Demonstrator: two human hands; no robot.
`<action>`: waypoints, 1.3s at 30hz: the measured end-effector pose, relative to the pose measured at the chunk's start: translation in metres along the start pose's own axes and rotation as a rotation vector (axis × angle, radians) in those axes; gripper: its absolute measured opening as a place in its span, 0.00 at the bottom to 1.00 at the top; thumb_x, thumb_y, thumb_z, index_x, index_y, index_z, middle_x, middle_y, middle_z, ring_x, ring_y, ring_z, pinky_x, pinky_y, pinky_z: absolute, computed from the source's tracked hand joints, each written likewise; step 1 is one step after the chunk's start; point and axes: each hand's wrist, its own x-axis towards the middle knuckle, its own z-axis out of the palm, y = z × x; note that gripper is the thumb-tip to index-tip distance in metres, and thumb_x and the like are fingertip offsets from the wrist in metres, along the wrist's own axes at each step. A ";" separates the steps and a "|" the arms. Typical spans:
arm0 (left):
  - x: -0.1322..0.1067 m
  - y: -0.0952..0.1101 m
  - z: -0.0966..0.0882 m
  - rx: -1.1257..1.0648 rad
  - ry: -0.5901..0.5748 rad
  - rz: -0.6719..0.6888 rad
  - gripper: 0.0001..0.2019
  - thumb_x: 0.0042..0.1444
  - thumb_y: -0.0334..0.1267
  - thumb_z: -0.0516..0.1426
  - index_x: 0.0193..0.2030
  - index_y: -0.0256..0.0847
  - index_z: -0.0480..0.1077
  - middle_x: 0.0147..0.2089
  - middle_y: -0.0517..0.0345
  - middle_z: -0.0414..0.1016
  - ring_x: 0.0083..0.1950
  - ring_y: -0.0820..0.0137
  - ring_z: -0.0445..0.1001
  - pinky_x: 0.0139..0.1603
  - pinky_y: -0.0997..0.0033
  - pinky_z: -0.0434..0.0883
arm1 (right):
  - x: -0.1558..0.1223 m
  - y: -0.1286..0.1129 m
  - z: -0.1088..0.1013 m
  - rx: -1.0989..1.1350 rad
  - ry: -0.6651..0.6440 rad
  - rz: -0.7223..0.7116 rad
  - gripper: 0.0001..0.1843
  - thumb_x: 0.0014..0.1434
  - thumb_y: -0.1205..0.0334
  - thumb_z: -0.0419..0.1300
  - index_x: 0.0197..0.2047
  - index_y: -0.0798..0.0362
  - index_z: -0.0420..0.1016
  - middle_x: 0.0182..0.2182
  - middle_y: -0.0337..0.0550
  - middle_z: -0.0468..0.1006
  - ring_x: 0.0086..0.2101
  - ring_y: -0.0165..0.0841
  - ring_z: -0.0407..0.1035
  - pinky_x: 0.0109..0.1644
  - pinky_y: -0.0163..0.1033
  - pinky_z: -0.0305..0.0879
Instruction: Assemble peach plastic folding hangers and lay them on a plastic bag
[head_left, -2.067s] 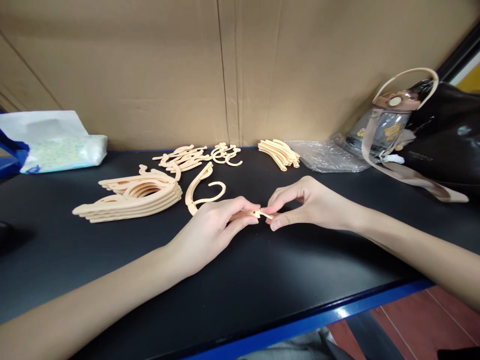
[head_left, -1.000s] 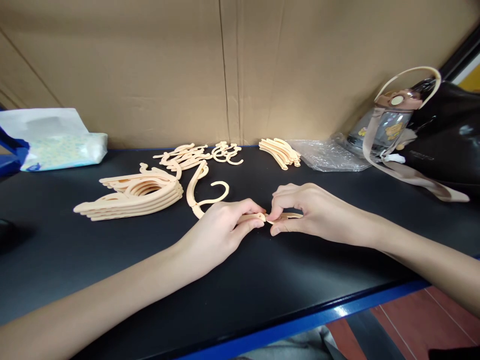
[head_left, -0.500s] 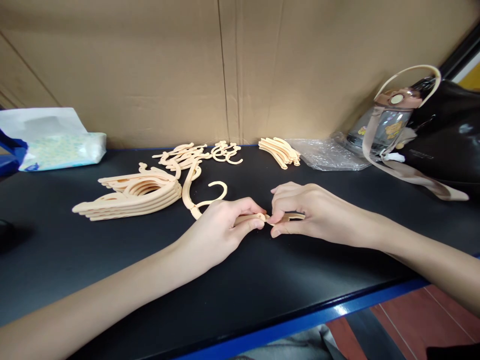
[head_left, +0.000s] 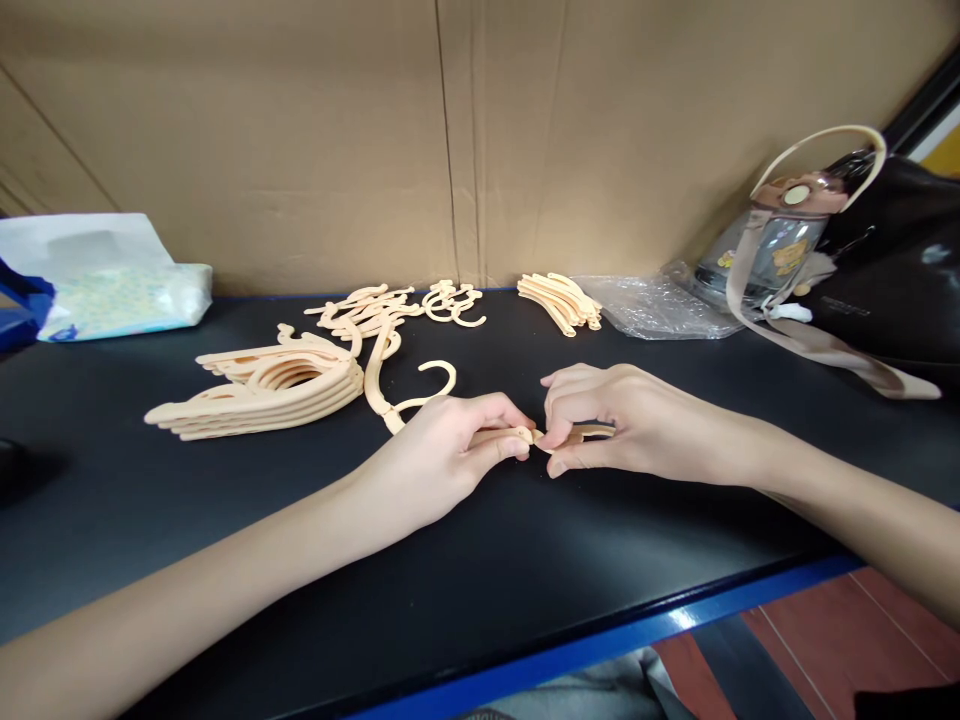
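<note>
Pale beige plastic clothes-hanger parts lie between and around my hands. My left hand is closed on a hanger; its long arm and curved hook stick out beyond the hand, and its rounded end shows at the fingertips. My right hand pinches a thin curved hanger piece against that end. The fingers cover most of the joint, so I cannot tell whether the two are joined. Left of my left hand rests a stack of hangers.
Behind lie loose hanger arms, several hooks and a bundle of arms. A clear plastic bag, a strapped bottle and a black bag occupy the right. A tissue pack sits left; cardboard stands behind.
Almost nothing differs. My right hand has shifted very slightly, its fingers still at the end of the hanger; my left hand keeps its hold.
</note>
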 end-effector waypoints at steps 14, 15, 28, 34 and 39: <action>0.003 -0.004 0.001 -0.057 0.010 0.024 0.05 0.60 0.34 0.55 0.39 0.40 0.72 0.37 0.60 0.80 0.40 0.71 0.79 0.44 0.75 0.74 | -0.003 -0.004 0.000 -0.231 0.008 -0.176 0.07 0.64 0.65 0.56 0.36 0.55 0.75 0.28 0.41 0.73 0.36 0.34 0.65 0.55 0.47 0.59; 0.003 -0.004 0.001 -0.045 0.014 0.030 0.05 0.60 0.35 0.55 0.39 0.40 0.72 0.38 0.61 0.80 0.41 0.71 0.78 0.44 0.75 0.73 | -0.003 -0.004 0.000 -0.243 0.010 -0.181 0.07 0.64 0.64 0.56 0.37 0.55 0.75 0.28 0.41 0.73 0.37 0.34 0.65 0.55 0.47 0.58; -0.004 -0.006 -0.001 0.270 0.067 0.152 0.07 0.63 0.37 0.54 0.44 0.45 0.72 0.40 0.63 0.76 0.40 0.71 0.75 0.42 0.75 0.68 | -0.006 0.010 -0.014 -0.291 0.018 -0.086 0.10 0.65 0.59 0.56 0.42 0.52 0.77 0.38 0.44 0.76 0.42 0.35 0.65 0.50 0.42 0.59; -0.005 -0.008 0.000 0.302 0.055 0.155 0.09 0.63 0.36 0.53 0.47 0.46 0.71 0.41 0.65 0.74 0.42 0.73 0.73 0.43 0.74 0.66 | -0.005 0.013 -0.014 -0.241 0.021 -0.061 0.11 0.65 0.58 0.56 0.42 0.53 0.77 0.37 0.43 0.76 0.41 0.34 0.65 0.48 0.40 0.60; -0.006 -0.006 0.002 0.334 0.092 0.158 0.09 0.65 0.36 0.51 0.48 0.46 0.70 0.43 0.64 0.75 0.44 0.72 0.73 0.44 0.72 0.65 | -0.003 0.011 -0.013 -0.230 0.019 -0.054 0.12 0.66 0.59 0.53 0.43 0.54 0.77 0.37 0.43 0.77 0.40 0.34 0.66 0.47 0.41 0.60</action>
